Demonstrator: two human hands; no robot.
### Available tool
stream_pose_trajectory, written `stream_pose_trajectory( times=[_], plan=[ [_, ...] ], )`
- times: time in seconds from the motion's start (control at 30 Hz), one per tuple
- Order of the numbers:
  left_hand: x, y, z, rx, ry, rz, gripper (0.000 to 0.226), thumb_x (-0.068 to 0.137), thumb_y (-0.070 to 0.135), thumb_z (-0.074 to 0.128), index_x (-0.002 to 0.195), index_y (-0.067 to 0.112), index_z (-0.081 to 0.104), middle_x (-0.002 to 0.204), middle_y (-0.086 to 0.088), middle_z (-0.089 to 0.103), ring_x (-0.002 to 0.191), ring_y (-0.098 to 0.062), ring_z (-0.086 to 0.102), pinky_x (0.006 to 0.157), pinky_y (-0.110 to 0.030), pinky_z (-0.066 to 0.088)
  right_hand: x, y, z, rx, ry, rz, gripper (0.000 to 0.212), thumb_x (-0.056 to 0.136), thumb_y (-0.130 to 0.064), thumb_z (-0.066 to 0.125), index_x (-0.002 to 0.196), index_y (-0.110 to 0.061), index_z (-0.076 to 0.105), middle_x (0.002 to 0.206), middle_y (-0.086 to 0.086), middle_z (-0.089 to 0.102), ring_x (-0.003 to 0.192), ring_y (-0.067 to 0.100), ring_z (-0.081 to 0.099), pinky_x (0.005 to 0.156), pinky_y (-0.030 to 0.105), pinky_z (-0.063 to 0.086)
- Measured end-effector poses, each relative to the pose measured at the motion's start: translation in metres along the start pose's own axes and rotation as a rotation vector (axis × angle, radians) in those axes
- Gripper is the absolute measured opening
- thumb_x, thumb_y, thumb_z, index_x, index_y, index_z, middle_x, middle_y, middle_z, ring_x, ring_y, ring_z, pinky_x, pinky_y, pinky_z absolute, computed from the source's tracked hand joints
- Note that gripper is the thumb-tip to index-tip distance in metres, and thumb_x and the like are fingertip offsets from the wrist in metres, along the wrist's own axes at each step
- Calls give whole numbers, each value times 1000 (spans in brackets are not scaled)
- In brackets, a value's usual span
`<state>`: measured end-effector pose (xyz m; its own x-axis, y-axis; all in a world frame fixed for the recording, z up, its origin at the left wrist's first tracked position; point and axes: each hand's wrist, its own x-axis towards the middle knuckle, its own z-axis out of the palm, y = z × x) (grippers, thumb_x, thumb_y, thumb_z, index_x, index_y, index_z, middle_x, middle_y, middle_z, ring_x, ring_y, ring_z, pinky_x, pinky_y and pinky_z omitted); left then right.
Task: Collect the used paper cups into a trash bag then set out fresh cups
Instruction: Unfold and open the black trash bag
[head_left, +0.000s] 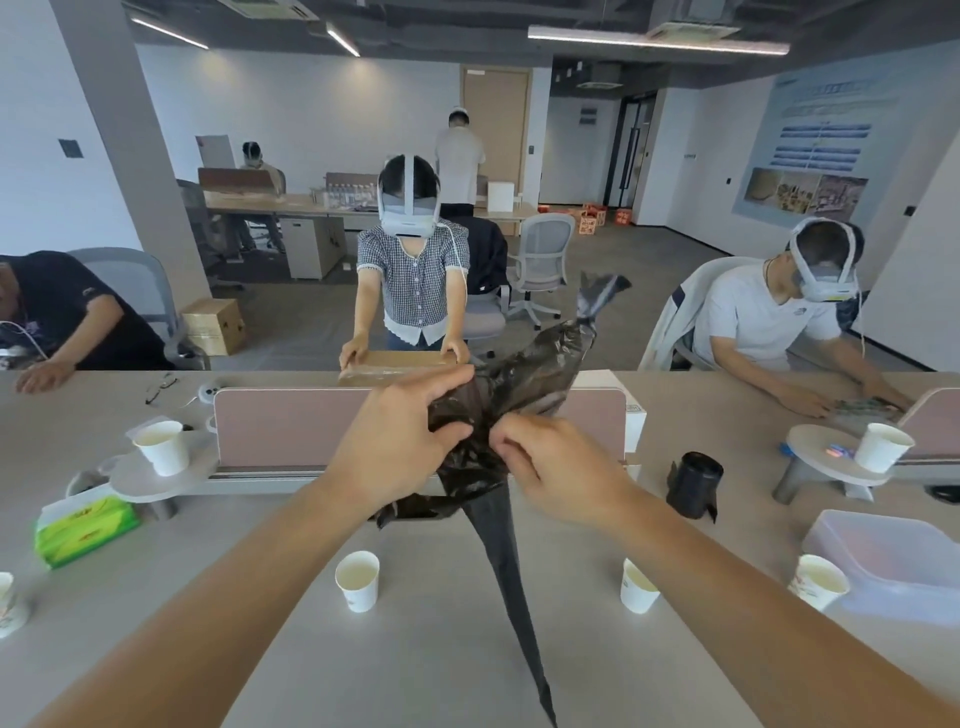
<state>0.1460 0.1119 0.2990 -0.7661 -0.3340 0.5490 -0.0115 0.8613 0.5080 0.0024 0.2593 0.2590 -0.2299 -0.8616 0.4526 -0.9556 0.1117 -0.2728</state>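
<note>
A black trash bag (530, 374) is held up in the air over the desk, crumpled, with one long twisted end hanging down to the front. My left hand (400, 441) and my right hand (550, 467) both pinch it close together at its middle. White paper cups stand on the desk: one (357, 579) below my left forearm, one (638, 586) below my right forearm, one (820, 581) at the right by a plastic box. Two more cups stand on small raised shelves, at the left (162, 446) and at the right (882, 446).
A roll of black bags (693, 483) stands right of my hands. A green tissue pack (83, 527) lies at the left, a translucent plastic box (893, 561) at the right. A pink divider (291, 431) runs across the desk. People with headsets work beyond it.
</note>
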Motion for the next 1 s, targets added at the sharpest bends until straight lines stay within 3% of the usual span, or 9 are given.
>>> stream_pose_trajectory(
  times=[0.13,0.2,0.27,0.43,0.5,0.6,0.7,0.9,1.0],
  plan=[
    [-3,1,-16,-45,94,8,44,87,-2,65,126,20,64,105,23,63,96,24,53,91,2,37,-1,5,0,-20,-187,157,32,96,-27,47,126,-35,54,111,-3,70,100,26,65,84,41,53],
    [-3,0,-19,-95,45,-23,35,90,-7,58,102,22,74,106,19,66,96,22,55,93,-6,43,1,-1,-2,-91,-225,163,60,91,-35,60,143,-38,31,138,-2,48,109,24,61,89,42,52],
    [-2,-1,-17,-111,-70,-139,41,96,-3,47,93,26,76,116,12,68,109,6,58,98,-15,45,6,-7,-1,-174,-224,204,85,82,-43,71,147,-40,17,143,0,22,103,21,56,87,39,53],
    [-1,-6,-11,-146,-323,-370,48,95,-6,37,121,19,69,95,0,71,74,-3,63,68,-15,45,14,-3,16,-237,-257,-27,23,90,-19,57,111,-21,65,130,3,43,109,29,56,75,36,48],
    [-3,-14,-11,-116,-346,-421,40,94,0,44,118,17,71,103,1,71,86,-5,63,80,-18,48,10,4,19,-250,-267,-54,24,93,-15,49,113,-19,62,123,1,54,107,29,58,70,37,49],
    [-4,-37,-17,-62,-286,-499,24,94,31,60,94,17,79,91,2,76,87,-14,69,89,-34,54,1,17,10,-315,-296,-116,16,93,-13,48,105,-16,59,102,4,63,94,31,61,64,34,43],
    [-4,-57,-17,-105,-128,-591,54,88,53,61,82,2,74,70,1,66,68,-16,60,72,-30,48,-10,19,0,-394,-408,-190,11,91,-13,50,96,-17,59,87,4,63,79,33,61,64,39,49],
    [4,-70,-22,-243,391,-640,15,85,24,75,97,16,74,84,4,67,84,-17,63,83,-28,49,-22,17,-17,-471,-517,-210,11,76,-20,49,78,-23,59,70,-3,57,65,24,54,66,36,50],
    [6,-71,-19,-198,261,-491,8,85,20,73,84,28,71,84,13,69,84,-12,65,74,-26,50,-24,24,-19,-469,-442,-256,13,71,-21,51,72,-23,63,63,-7,53,63,21,49,68,34,48]
  ],
)
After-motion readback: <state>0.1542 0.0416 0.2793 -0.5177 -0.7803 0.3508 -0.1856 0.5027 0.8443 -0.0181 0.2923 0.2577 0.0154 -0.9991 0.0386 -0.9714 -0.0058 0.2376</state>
